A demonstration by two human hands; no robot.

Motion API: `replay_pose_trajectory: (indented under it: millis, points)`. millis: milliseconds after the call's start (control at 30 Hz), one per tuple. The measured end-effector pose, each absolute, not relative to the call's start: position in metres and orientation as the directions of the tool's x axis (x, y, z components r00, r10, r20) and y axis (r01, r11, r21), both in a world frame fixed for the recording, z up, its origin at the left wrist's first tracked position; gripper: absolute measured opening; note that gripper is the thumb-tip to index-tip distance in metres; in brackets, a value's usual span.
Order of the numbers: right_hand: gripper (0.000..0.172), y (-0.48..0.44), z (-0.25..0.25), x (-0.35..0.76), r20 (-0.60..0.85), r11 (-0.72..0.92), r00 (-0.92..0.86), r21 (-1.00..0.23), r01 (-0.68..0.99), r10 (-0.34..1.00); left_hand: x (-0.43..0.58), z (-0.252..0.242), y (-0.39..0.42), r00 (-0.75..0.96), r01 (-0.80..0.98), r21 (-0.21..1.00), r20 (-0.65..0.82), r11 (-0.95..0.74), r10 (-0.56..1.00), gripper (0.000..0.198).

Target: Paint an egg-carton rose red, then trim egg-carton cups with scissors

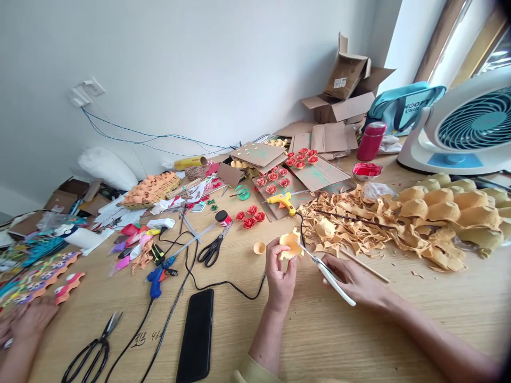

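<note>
My left hand (279, 279) pinches a yellow egg-carton cup (290, 246) with a ragged, wavy rim, its hollow facing up. In my right hand (351, 276) is a pair of white-handled scissors (333, 282), its blades touching the cup's right edge. One white handle sticks out below the hand; the other is hidden by the fingers. A small round trimmed cup (260, 248) stands on the table left of my left hand. Torn carton scraps (355, 218) lie in a heap beyond my right hand, with a thin wooden stick (367, 267) beside it.
Behind the hands lie a yellow glue gun (282, 201) and red paper roses (250, 217). To the left are black scissors (211, 250), a blue glue gun (155, 279) and a phone (195, 335). Egg trays (451, 205) and a fan (463, 122) stand right. Another person's hand (35, 319) rests far left.
</note>
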State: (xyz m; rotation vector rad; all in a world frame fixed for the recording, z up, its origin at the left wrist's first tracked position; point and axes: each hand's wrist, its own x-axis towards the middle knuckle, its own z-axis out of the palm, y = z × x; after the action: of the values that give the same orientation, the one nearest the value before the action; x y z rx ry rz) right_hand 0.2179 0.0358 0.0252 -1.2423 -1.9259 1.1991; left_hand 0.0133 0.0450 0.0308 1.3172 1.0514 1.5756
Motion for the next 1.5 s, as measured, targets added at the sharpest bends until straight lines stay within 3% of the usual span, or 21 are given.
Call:
replay_pose_trajectory:
  millis: [233, 533, 1067, 1267, 1400, 1500]
  points:
    - [0.022, 0.036, 0.026, 0.219, -0.031, 0.209, -0.458, -0.861, 0.463, 0.888, 0.013, 0.019, 0.047, 0.009, 0.157, 0.855, 0.499, -0.494, 0.867, 0.018]
    - [0.022, 0.036, 0.031, 0.218, 0.004, 0.257, -0.455, -0.83, 0.495, 0.891, 0.013, 0.022, 0.047, 0.093, 0.296, 0.762, 0.576, -0.575, 0.812, 0.022]
    - [0.034, 0.033, 0.026, 0.218, 0.04, 0.287, -0.404, -0.767, 0.574, 0.914, 0.016, 0.028, 0.042, 0.1, 0.258, 0.786, 0.556, -0.562, 0.825, 0.026]
    - [0.034, 0.032, 0.027, 0.216, 0.064, 0.314, -0.405, -0.744, 0.589, 0.912, 0.015, 0.029, 0.041, 0.077, 0.261, 0.782, 0.567, -0.566, 0.82, 0.017]
    - [0.033, 0.031, 0.028, 0.214, 0.078, 0.331, -0.408, -0.73, 0.598, 0.91, 0.013, 0.027, 0.04, 0.043, 0.188, 0.835, 0.518, -0.516, 0.854, 0.019]
    - [0.034, 0.03, 0.028, 0.214, 0.097, 0.345, -0.412, -0.733, 0.586, 0.906, 0.015, 0.026, 0.039, -0.03, 0.084, 0.894, 0.444, -0.441, 0.895, 0.032]
